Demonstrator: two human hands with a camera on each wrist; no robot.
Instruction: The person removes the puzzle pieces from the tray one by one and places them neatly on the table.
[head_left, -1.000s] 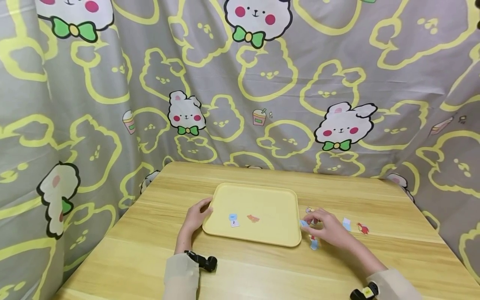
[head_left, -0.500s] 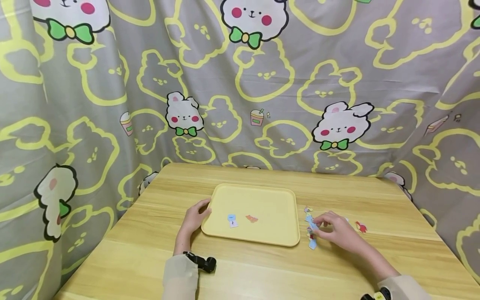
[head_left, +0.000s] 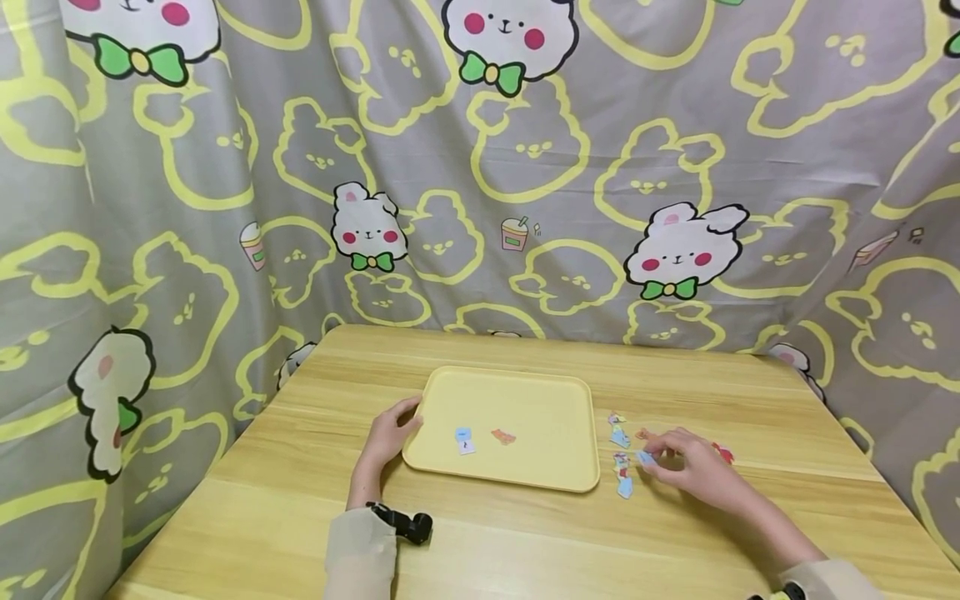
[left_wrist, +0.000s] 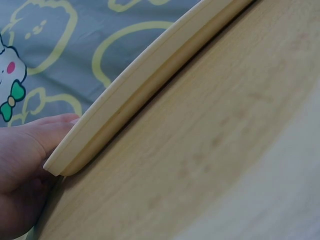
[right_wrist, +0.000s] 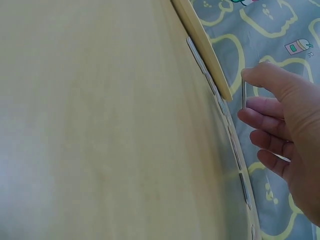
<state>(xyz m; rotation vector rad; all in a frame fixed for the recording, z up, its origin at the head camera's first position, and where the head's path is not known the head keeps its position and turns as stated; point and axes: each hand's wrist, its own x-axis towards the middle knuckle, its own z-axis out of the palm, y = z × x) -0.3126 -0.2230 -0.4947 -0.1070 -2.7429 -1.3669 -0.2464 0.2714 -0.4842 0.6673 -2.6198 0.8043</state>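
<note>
My left hand point(head_left: 393, 432) holds the left edge of a yellow tray point(head_left: 525, 467); the left wrist view shows its fingers reaching over the tray rim point(left_wrist: 120, 100). Lying on the tray are a small blue-and-white piece point(head_left: 465, 442) and an orange piece point(head_left: 504, 437). Right of the tray, my right hand point(head_left: 693, 467) pinches a small flat blue piece point(head_left: 646, 458) between thumb and fingers. The right wrist view catches this piece point(right_wrist: 244, 92) edge-on, thin and raised off the table. Colourful flat pieces point(head_left: 623, 475) lie between the tray and this hand, with another group point(head_left: 618, 429) behind them.
An orange piece point(head_left: 643, 434) lies just behind my right fingers. Farther right, a red piece point(head_left: 722, 452) is partly covered by the hand. Everything rests on a wooden table point(head_left: 495, 542), with a patterned grey curtain point(head_left: 450, 292) around its back and sides.
My right hand has moved right, away from the tray's edge, with the blue piece between its fingers. The left hand and the tray stay in place.
</note>
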